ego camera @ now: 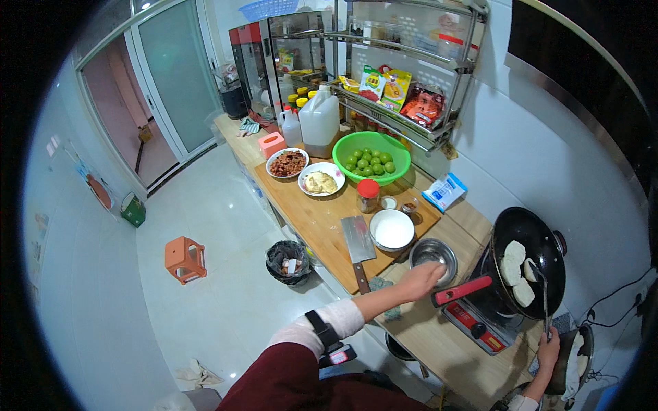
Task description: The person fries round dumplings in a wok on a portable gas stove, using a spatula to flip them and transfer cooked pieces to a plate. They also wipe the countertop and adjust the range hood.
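Observation:
My left hand (424,281) is at the near rim of a stainless steel bowl (431,251), its fingers curled down into it. The fingertips are partly hidden, so whether they pinch something is unclear. My right hand (549,349) grips the handle of a long metal cooking utensil (546,303), whose far end is inside a black wok (532,223). Several flat, white, dough-like pieces (513,263) lie in the wok, one against the utensil's tip. The wok sits on a portable gas stove (480,326), its red handle (465,290) pointing towards my left forearm.
A cleaver (358,239) and a bowl of white contents (391,229) rest on the wooden board (313,226). Behind are a red-lidded jar (368,196), a green basin (342,156) of green fruit, and two filled dishes. A second pan (560,367) stands right of my right hand.

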Tool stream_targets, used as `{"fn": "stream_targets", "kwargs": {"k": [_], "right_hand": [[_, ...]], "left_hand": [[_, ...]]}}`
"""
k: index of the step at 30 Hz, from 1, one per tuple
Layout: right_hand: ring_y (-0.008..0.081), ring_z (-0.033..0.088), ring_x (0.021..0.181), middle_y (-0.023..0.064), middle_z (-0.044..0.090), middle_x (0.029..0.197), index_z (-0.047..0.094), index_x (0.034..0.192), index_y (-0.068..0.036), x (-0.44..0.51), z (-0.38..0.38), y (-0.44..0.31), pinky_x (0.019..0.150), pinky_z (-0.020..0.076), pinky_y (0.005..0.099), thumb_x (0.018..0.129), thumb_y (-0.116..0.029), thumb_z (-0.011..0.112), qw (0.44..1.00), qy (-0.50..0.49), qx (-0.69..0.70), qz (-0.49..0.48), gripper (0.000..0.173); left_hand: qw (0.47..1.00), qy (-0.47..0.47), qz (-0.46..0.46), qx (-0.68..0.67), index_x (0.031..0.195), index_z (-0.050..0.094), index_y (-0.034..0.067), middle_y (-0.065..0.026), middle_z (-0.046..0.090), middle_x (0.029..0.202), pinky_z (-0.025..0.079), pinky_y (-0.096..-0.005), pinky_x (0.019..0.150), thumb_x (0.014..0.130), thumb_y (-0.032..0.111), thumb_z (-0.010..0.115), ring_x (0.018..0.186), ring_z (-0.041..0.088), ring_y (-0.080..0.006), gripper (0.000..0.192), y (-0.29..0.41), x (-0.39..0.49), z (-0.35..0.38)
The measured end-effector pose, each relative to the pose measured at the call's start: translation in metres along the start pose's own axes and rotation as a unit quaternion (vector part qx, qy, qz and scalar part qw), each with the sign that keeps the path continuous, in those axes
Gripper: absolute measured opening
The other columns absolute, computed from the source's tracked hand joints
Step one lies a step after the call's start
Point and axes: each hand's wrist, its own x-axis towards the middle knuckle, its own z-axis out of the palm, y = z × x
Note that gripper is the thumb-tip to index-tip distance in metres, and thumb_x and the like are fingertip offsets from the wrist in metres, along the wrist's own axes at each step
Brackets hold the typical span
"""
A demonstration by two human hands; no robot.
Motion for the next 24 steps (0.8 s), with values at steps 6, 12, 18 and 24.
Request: {"fn": "stream_targets", "kwargs": {"k": [6,12,18,24], "right_hand": [[0.0352,0.045,0.107,0.0179,0.046,0.119,0.039,0.126,-0.006,-0.033,0.017,-0.018,0.086,0.0388,0.0444,0.086,-0.020,0.051,0.975,0.178,-0.135,0.004,0.044],[0.0379,0.051,0.090,0.0236,0.054,0.097,0.048,0.111,0.004,-0.110,0.062,-0.062,0.074,0.0407,0.0441,0.094,-0.029,0.034,0.958,0.272,0.018,0.085,0.039],[0.0206,0.050,0.064,0.0091,0.050,0.071,0.046,0.094,-0.004,-0.196,0.191,-0.172,0.059,0.0414,0.0339,0.088,-0.009,0.040,0.971,0.038,0.231,0.039,0.010],[0.0369,0.056,0.078,0.0199,0.058,0.082,0.055,0.099,-0.006,-0.230,0.250,-0.283,0.069,0.0444,0.0423,0.079,-0.020,0.056,0.979,-0.121,0.112,-0.119,0.024]], "left_hand": [[0.987,0.096,-0.106,0.074,0.104,0.055,0.002,-0.0188,0.058,0.098,0.043,-0.0378,0.079,0.090,0.025,0.042,0.092,0.055,-0.0340,0.030,-0.122,-0.054,-0.108],[0.950,0.149,-0.212,0.171,0.101,0.057,0.004,-0.0196,0.058,0.099,0.044,-0.0404,0.079,0.087,0.025,0.043,0.093,0.054,-0.0360,0.029,-0.225,-0.101,-0.276],[0.905,0.240,-0.242,0.256,0.101,0.058,0.005,-0.0181,0.058,0.100,0.044,-0.0409,0.079,0.085,0.020,0.044,0.093,0.055,-0.0352,0.026,-0.298,-0.115,-0.410],[0.917,0.244,-0.230,0.217,0.101,0.058,0.002,-0.0180,0.060,0.097,0.044,-0.0385,0.078,0.081,0.017,0.052,0.090,0.057,-0.0322,0.025,-0.339,-0.077,-0.462]]}}
